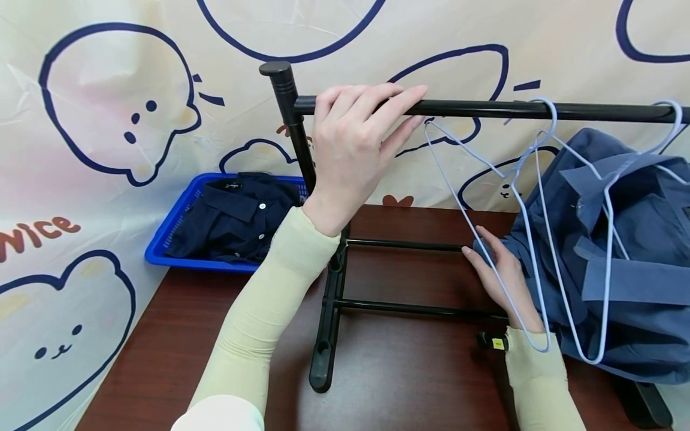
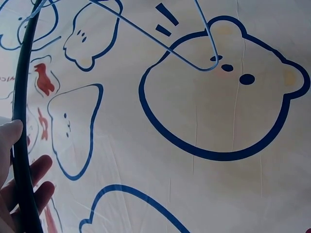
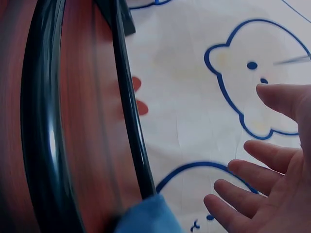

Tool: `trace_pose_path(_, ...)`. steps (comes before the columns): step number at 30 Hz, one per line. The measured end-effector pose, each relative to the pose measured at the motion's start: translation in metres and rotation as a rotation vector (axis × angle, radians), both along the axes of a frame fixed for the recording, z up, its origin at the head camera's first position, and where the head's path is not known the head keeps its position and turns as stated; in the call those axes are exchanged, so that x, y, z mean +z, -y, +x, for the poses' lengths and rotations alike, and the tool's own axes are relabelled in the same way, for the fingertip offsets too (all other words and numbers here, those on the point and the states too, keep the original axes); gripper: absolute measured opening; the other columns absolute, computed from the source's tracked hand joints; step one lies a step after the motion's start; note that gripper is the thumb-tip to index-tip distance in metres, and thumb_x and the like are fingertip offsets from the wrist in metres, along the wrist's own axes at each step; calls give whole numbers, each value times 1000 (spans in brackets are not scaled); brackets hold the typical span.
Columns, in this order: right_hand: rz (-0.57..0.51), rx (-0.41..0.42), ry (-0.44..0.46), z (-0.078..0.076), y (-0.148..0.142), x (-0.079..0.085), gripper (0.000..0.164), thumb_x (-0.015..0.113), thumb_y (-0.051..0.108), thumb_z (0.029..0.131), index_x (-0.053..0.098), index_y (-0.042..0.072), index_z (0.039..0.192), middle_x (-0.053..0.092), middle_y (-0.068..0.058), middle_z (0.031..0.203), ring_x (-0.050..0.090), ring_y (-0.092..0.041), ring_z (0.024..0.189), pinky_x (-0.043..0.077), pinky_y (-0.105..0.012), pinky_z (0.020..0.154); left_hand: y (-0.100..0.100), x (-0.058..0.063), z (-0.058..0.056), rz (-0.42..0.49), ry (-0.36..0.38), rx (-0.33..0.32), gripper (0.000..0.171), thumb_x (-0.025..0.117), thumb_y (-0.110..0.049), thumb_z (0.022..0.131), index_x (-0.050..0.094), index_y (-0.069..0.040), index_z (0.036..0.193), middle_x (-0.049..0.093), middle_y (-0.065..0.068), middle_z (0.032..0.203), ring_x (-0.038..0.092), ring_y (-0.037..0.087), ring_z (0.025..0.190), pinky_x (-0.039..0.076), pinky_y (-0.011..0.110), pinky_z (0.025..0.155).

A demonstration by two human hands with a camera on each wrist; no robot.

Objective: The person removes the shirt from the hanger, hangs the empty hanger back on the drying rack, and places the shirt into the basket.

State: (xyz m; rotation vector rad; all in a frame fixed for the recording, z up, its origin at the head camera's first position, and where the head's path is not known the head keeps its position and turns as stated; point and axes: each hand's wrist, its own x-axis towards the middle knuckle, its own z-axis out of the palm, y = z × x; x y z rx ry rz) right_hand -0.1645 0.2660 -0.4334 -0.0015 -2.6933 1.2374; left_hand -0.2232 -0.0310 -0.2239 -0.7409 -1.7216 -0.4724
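Note:
In the head view my left hand (image 1: 356, 129) grips the top bar (image 1: 480, 109) of a black clothes rack near its left post. The left wrist view shows thumb and fingers (image 2: 43, 167) on opposite sides of that bar. Lower down, my right hand (image 1: 501, 278) is open and holds nothing, its fingers spread in the right wrist view. It sits behind a light blue hanger (image 1: 447, 176) and beside a blue-grey garment (image 1: 550, 197). A second light blue hanger (image 1: 606, 239) hangs farther right, in front of the garment.
A blue basket (image 1: 156, 251) with a folded dark navy shirt (image 1: 226, 221) stands left of the rack. The rack's foot (image 1: 321, 359) and lower rails (image 1: 409, 306) are over the brown table (image 1: 399, 371). Behind is a cartoon-printed sheet (image 1: 237, 96).

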Motion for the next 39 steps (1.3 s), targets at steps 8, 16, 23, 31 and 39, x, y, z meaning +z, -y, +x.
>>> trace_pose_path(8,-79,-49,-59,1,-24,-10,65,60,38,103,39,10,158,38,-23,156,39,-43,140,35,-60,107,0,-1,-1,1,-12,10,34,55,-39,106,77,-20,122,74,-1,113,64,18,103,38,36,98)
trace_pose_path(16,-26,-126,-21,12,-48,1,65,57,41,104,38,9,158,39,-21,157,39,-41,141,36,-58,108,0,-1,-1,7,-19,5,33,56,-38,106,77,-20,122,74,-1,113,64,18,103,38,37,98)
trace_pose_path(23,-48,-199,-41,24,-55,15,61,57,31,105,38,1,155,43,-25,152,42,-39,139,35,-38,113,-1,-1,-1,7,-23,-5,32,56,-38,106,77,-19,122,74,-1,113,64,18,102,38,37,98)
trace_pose_path(31,-114,-178,-115,33,-69,29,57,55,18,106,35,-1,156,39,-25,155,36,-24,145,29,-27,114,-1,-1,-1,11,-23,-15,32,56,-38,106,77,-19,122,74,-1,113,63,19,102,37,36,98)
trace_pose_path(39,47,-160,-118,49,-86,52,58,52,23,107,33,0,158,33,-21,160,31,-22,148,27,-20,112,-2,-1,-2,9,-18,-12,33,56,-38,106,77,-19,123,74,-1,112,63,19,103,37,37,99)
